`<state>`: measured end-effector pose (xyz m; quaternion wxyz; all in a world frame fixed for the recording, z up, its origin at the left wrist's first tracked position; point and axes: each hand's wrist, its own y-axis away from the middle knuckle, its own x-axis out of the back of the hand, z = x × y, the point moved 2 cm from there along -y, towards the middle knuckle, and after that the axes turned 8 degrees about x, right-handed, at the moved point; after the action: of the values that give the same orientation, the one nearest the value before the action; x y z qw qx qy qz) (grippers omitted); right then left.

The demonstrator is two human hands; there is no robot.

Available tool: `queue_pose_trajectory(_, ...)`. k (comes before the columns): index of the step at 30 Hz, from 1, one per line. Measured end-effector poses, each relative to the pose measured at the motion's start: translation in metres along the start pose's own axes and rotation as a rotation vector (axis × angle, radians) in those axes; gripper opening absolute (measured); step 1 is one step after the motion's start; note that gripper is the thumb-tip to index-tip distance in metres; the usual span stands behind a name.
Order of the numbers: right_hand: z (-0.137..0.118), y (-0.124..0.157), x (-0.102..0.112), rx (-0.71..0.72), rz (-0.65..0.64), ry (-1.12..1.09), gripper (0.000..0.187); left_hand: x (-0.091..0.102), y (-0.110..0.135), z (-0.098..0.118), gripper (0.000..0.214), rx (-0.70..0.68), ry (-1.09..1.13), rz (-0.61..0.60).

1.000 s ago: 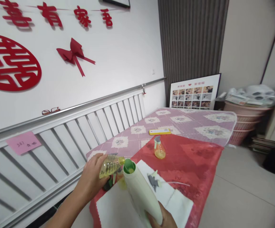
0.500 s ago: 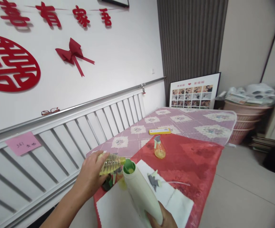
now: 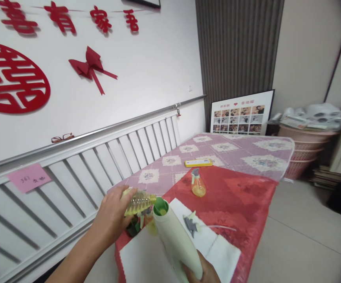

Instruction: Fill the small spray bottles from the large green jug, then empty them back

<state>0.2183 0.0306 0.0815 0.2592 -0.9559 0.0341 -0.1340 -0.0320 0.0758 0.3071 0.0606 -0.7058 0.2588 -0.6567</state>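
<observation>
My left hand [image 3: 116,210] is closed round a clear ribbed bottle [image 3: 141,202] with yellow liquid in it. The bottle lies tilted almost level, its mouth at the rim of a long pale green container [image 3: 175,239]. Green shows inside that container's round opening, with some yellow further in. Wrapped round its lower end is my right hand [image 3: 202,271], partly hidden by it. On the white cloth [image 3: 223,251] rests a grey trigger spray head [image 3: 190,225] with a thin tube [image 3: 222,227]. Beyond it stands a spray bottle [image 3: 199,188] holding yellow liquid.
A red cloth [image 3: 247,204] covers part of the table, over a purple patterned tablecloth [image 3: 200,147]. A yellow flat case [image 3: 198,162] lies farther back. Another dark green bottle [image 3: 133,228] is half hidden behind my left hand. A white radiator [image 3: 99,165] runs along the left wall.
Almost nothing differs. The ribbed bottle and the pale green container keep their places, with only a very slight shift of the view.
</observation>
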Motion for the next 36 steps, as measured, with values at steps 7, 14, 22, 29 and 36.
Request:
queue_pose_trajectory(7, 0.001, -0.001, -0.002, 0.029, -0.005, 0.023, 0.020, 0.007, -0.001, 0.004, 0.065, 0.009, -0.019, 0.012)
queue_pose_trajectory(14, -0.004, -0.001, 0.001, 0.014, -0.021, 0.015, 0.020, 0.010, -0.002, 0.005, 0.065, -0.003, -0.048, -0.004)
queue_pose_trajectory(22, -0.007, -0.003, 0.000, -0.012, 0.002, -0.023, 0.019, 0.013, -0.003, 0.008, 0.066, 0.002, -0.054, -0.005)
queue_pose_trajectory(29, -0.005, -0.002, 0.000, 0.008, 0.000, 0.015, 0.023, 0.013, -0.003, 0.008, 0.065, -0.006, -0.068, 0.005)
queue_pose_trajectory(36, -0.001, -0.001, 0.000, 0.010, -0.023, 0.029, 0.020, 0.013, -0.003, 0.008, 0.065, -0.005, -0.075, 0.012)
